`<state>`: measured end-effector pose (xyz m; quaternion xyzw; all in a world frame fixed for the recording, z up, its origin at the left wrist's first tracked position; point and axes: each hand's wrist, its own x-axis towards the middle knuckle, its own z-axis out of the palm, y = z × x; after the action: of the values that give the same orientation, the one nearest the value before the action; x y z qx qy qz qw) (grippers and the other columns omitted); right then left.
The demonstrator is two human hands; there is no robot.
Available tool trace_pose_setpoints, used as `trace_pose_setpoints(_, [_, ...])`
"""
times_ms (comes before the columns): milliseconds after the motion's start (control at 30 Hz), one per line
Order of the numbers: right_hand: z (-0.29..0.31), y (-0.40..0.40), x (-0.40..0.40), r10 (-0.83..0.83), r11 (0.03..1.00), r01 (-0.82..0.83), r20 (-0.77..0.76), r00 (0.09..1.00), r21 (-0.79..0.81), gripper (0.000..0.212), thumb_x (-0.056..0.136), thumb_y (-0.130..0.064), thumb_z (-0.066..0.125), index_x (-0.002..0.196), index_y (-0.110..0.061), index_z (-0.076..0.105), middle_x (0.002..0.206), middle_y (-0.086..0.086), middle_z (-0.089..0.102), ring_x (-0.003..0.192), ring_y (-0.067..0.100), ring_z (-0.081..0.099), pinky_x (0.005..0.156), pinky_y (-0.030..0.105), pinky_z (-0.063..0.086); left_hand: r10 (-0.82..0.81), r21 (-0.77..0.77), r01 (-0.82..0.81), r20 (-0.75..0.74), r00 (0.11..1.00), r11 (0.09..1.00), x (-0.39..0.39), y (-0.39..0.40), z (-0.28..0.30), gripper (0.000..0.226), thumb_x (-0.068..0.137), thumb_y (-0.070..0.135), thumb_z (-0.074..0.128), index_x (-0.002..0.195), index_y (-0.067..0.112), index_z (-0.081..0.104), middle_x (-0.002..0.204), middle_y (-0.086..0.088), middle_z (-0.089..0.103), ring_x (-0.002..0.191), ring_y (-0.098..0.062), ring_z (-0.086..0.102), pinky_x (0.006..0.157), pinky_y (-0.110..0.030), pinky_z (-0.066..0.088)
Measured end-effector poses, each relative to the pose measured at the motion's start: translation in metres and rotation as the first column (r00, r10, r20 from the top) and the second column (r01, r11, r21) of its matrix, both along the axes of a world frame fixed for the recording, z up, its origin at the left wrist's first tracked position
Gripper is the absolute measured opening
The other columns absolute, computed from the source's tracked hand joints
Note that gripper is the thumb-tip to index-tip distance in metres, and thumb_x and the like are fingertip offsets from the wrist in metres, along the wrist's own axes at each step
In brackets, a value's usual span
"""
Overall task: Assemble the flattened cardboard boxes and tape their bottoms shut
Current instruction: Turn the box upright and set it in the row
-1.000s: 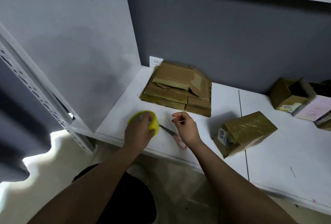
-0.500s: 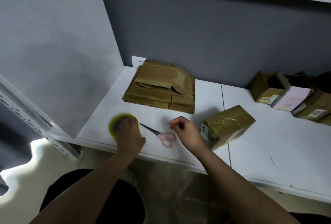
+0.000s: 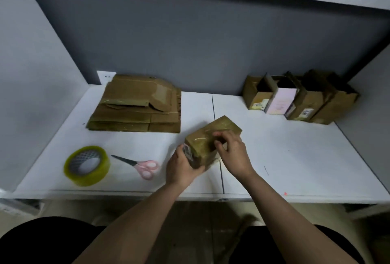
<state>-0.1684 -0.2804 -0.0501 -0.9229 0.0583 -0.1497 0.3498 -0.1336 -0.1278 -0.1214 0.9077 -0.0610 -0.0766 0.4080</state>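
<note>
A: Where's the box [image 3: 213, 139]?
B: Mid-worktop [image 3: 295, 158], on the seam. Left hand [image 3: 181, 166] grips its near end; right hand [image 3: 232, 154] curls over its top.
A: Tape [image 3: 87, 165]?
B: Left, beside scissors [image 3: 140, 164].

Labels on rear boxes [image 3: 299, 99] too small to read; left hand [image 3: 181, 166] covers taped box [image 3: 213, 137] label.

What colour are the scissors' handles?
Pink, on the scissors in the head view.
</note>
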Motion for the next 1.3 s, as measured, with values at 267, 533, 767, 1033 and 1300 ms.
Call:
trace_pose_setpoints(267, [0.016, -0.004, -0.013, -0.016, 0.925, 0.035, -0.051, 0.999, 0.38, 0.025, 0.098, -0.031, 0.049, 0.118, -0.02, 0.06, 0.12, -0.005, 0.054, 0.112, 0.008, 0.051, 0.087, 0.005, 0.036, -0.075, 0.043, 0.063, 0.425, 0.902, 0.997, -0.005, 0.01, 0.046, 0.088, 0.063, 0.053, 0.076, 0.134, 0.018, 0.037, 0.124, -0.002, 0.045, 0.111, -0.019, 0.05, 0.085, -0.031, 0.05])
trace_pose_setpoints(533, [0.041, 0.032, -0.03, 0.116, 0.75, -0.087, -0.002, 0.993, 0.656, 0.039, 0.102, -0.033, 0.036, 0.138, -0.025, 0.05, 0.133, -0.012, 0.056, 0.121, -0.003, 0.051, 0.089, 0.005, 0.04, -0.151, 0.196, 0.021, 0.679, 0.718, 0.98, -0.031, 0.039, 0.086, 0.088, 0.061, 0.065, 0.056, 0.134, 0.019, 0.038, 0.118, -0.004, 0.04, 0.106, -0.017, 0.044, 0.084, -0.029, 0.045])
trace_pose_setpoints(767, [0.037, 0.054, -0.043, 0.185, 0.753, -0.117, -0.037, 0.982, 0.648, 0.051, 0.097, -0.027, 0.053, 0.145, -0.029, 0.038, 0.137, -0.005, 0.053, 0.118, 0.003, 0.055, 0.084, 0.01, 0.047, -0.159, 0.201, 0.022, 0.695, 0.701, 0.979, -0.045, 0.058, 0.09, 0.087, 0.06, 0.057, 0.065, 0.134, 0.019, 0.039, 0.113, -0.002, 0.037, 0.101, -0.016, 0.046, 0.079, -0.031, 0.049])
trace_pose_setpoints(1033, [0.052, 0.061, -0.042, 0.142, 0.706, -0.057, -0.062, 0.988, 0.706, 0.042, 0.1, -0.039, 0.04, 0.139, -0.027, 0.047, 0.132, -0.008, 0.058, 0.118, 0.002, 0.055, 0.087, 0.007, 0.045, -0.207, 0.234, 0.052, 0.709, 0.674, 0.971, -0.048, 0.066, 0.094, 0.088, 0.062, 0.06, 0.064, 0.135, 0.019, 0.038, 0.117, -0.002, 0.04, 0.106, -0.015, 0.046, 0.085, -0.026, 0.045])
trace_pose_setpoints(1300, [0.05, 0.072, -0.045, 0.11, 0.758, -0.016, -0.104, 0.988, 0.652, 0.049, 0.091, -0.037, 0.06, 0.138, -0.033, 0.045, 0.126, -0.005, 0.062, 0.105, 0.007, 0.063, 0.086, 0.025, 0.055, -0.186, 0.226, 0.02, 0.743, 0.643, 0.974, -0.058, 0.071, 0.094, 0.087, 0.062, 0.057, 0.066, 0.134, 0.018, 0.04, 0.117, -0.004, 0.04, 0.106, -0.018, 0.047, 0.087, -0.028, 0.044])
